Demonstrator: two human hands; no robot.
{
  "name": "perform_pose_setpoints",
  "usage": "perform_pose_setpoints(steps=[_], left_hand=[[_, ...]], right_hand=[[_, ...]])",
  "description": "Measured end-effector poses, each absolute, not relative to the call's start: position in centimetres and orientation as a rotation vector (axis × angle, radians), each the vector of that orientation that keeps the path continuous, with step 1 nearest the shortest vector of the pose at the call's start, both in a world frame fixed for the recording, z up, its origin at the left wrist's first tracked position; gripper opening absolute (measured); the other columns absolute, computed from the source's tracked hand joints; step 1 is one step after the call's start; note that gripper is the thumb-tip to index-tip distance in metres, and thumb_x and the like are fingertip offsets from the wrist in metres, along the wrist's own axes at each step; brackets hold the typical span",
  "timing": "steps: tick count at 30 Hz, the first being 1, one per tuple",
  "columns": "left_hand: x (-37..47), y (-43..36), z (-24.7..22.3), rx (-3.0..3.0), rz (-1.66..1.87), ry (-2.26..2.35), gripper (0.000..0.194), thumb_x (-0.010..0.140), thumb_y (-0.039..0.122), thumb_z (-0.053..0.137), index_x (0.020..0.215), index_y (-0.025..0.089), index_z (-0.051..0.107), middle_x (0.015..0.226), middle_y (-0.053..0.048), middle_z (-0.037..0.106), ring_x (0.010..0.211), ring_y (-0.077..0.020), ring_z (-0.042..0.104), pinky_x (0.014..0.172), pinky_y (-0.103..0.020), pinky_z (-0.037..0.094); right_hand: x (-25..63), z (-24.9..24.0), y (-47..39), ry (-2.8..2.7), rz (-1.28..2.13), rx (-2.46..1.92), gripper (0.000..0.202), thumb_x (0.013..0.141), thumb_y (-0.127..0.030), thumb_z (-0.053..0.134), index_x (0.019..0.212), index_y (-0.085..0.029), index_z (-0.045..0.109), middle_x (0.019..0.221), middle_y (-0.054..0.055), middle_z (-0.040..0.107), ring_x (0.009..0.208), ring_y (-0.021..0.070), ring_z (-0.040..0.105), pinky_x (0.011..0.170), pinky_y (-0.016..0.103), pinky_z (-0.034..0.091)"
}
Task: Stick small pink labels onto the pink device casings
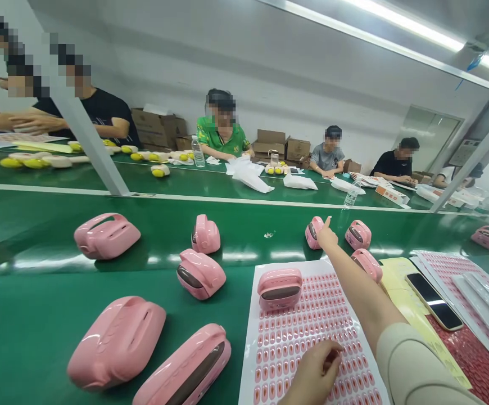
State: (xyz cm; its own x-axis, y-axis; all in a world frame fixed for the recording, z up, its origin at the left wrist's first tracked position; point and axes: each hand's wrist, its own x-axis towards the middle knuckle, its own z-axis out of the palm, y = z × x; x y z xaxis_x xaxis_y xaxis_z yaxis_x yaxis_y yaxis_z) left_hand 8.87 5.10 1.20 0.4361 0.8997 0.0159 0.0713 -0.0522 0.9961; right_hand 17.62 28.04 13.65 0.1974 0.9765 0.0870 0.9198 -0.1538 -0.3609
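My right hand point(327, 234) reaches far forward to a small-looking pink plastic housing point(312, 232) with a dark window. Its fingers are against the right side of that housing, one fingertip sticking up. Low in the view, my left hand point(313, 372) hovers over or rests on a sheet of stickers point(284, 337) with rows of pink ovals. Thumb and fingers there are curled together; whatever is between them is hidden. Another pink housing point(280, 289), with a moulded handle and dark window, stands on the sheet's upper left part.
Several pink housings point(118, 340) stand on the green table point(25, 332) and the green strip beyond. At right lie a phone point(434, 301), yellow paper point(400, 281) and more sticker sheets point(451, 264). A metal post point(80, 112) rises at left. Co-workers sit opposite.
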Motion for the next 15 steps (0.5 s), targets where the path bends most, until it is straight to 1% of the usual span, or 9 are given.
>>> perform_pose_setpoints(steps=[2, 3, 6, 7, 8, 10, 12, 14, 15], left_hand=[[8.9, 5.1, 1.2, 1.464, 0.86, 0.912, 0.02, 0.077, 0.028, 0.05, 0.087, 0.023, 0.066, 0.083, -0.006, 0.066, 0.076, -0.0211, 0.059, 0.072, -0.032, 0.044], [8.8, 5.1, 1.2, 1.454, 0.863, 0.914, 0.02, 0.077, 0.029, 0.05, 0.088, 0.023, 0.066, 0.083, -0.006, 0.066, 0.077, -0.0212, 0.059, 0.071, -0.032, 0.045], [8.7, 5.1, 1.4, 1.418, 0.87, 0.916, 0.02, 0.077, 0.03, 0.051, 0.09, 0.024, 0.066, 0.085, -0.006, 0.066, 0.078, -0.0221, 0.06, 0.071, -0.033, 0.046], [8.7, 5.1, 1.4, 1.407, 0.871, 0.915, 0.02, 0.077, 0.03, 0.051, 0.089, 0.024, 0.066, 0.086, -0.007, 0.067, 0.079, -0.0226, 0.06, 0.072, -0.033, 0.046], [8.6, 5.1, 1.5, 1.399, 0.871, 0.914, 0.018, 0.077, 0.03, 0.052, 0.088, 0.024, 0.066, 0.086, -0.007, 0.067, 0.08, -0.0231, 0.06, 0.073, -0.034, 0.046], [8.4, 5.2, 1.5, 1.388, 0.871, 0.907, 0.016, 0.075, 0.029, 0.054, 0.084, 0.023, 0.065, 0.085, -0.007, 0.067, 0.081, -0.0237, 0.06, 0.076, -0.035, 0.045], [8.2, 5.1, 1.6, 1.379, 0.879, 0.899, 0.015, 0.074, 0.031, 0.056, 0.084, 0.022, 0.065, 0.084, -0.007, 0.067, 0.082, -0.0236, 0.06, 0.079, -0.037, 0.044], [8.1, 4.8, 1.8, 1.369, 0.897, 0.891, 0.023, 0.074, 0.035, 0.058, 0.092, 0.022, 0.063, 0.087, -0.007, 0.066, 0.083, -0.0228, 0.06, 0.081, -0.038, 0.044], [8.1, 4.6, 2.0, 1.342, 0.924, 0.883, 0.032, 0.072, 0.039, 0.06, 0.1, 0.023, 0.06, 0.091, -0.007, 0.065, 0.084, -0.0225, 0.059, 0.082, -0.038, 0.044]], right_hand=[[18.6, 13.9, 27.1, -1.76, 0.251, -2.126, 0.068, 0.086, -0.026, 0.04, 0.141, -0.006, 0.007, 0.119, 0.025, 0.053, 0.102, 0.0295, 0.057, 0.081, 0.041, 0.042], [19.4, 14.2, 26.4, -1.767, 0.248, -2.094, 0.067, 0.085, -0.026, 0.041, 0.141, -0.007, 0.01, 0.126, 0.024, 0.047, 0.109, 0.0301, 0.053, 0.085, 0.041, 0.04], [22.8, 14.6, 23.1, -1.783, 0.236, -1.982, 0.069, 0.077, -0.016, 0.049, 0.14, -0.014, 0.021, 0.143, 0.015, 0.029, 0.129, 0.0283, 0.031, 0.099, 0.04, 0.03], [24.2, 14.6, 21.9, -1.761, 0.244, -1.967, 0.07, 0.074, -0.011, 0.051, 0.139, -0.015, 0.024, 0.145, 0.013, 0.026, 0.132, 0.0276, 0.026, 0.101, 0.04, 0.026], [25.5, 14.5, 20.7, -1.719, 0.263, -1.968, 0.071, 0.071, -0.007, 0.051, 0.138, -0.015, 0.027, 0.145, 0.012, 0.027, 0.132, 0.028, 0.025, 0.102, 0.041, 0.025], [27.9, 14.1, 18.5, -1.598, 0.331, -1.989, 0.069, 0.069, -0.004, 0.049, 0.135, -0.015, 0.032, 0.138, 0.015, 0.039, 0.125, 0.0311, 0.037, 0.097, 0.044, 0.03], [29.7, 13.8, 16.8, -1.459, 0.404, -1.987, 0.066, 0.07, -0.005, 0.047, 0.134, -0.016, 0.034, 0.125, 0.016, 0.053, 0.113, 0.0317, 0.05, 0.09, 0.045, 0.037], [30.8, 13.6, 15.1, -1.332, 0.466, -1.933, 0.066, 0.072, -0.006, 0.046, 0.135, -0.019, 0.03, 0.12, 0.013, 0.057, 0.105, 0.0277, 0.056, 0.086, 0.041, 0.041], [31.0, 13.5, 14.2, -1.274, 0.502, -1.893, 0.066, 0.073, -0.007, 0.044, 0.135, -0.021, 0.028, 0.119, 0.011, 0.058, 0.102, 0.0248, 0.058, 0.083, 0.038, 0.044]])
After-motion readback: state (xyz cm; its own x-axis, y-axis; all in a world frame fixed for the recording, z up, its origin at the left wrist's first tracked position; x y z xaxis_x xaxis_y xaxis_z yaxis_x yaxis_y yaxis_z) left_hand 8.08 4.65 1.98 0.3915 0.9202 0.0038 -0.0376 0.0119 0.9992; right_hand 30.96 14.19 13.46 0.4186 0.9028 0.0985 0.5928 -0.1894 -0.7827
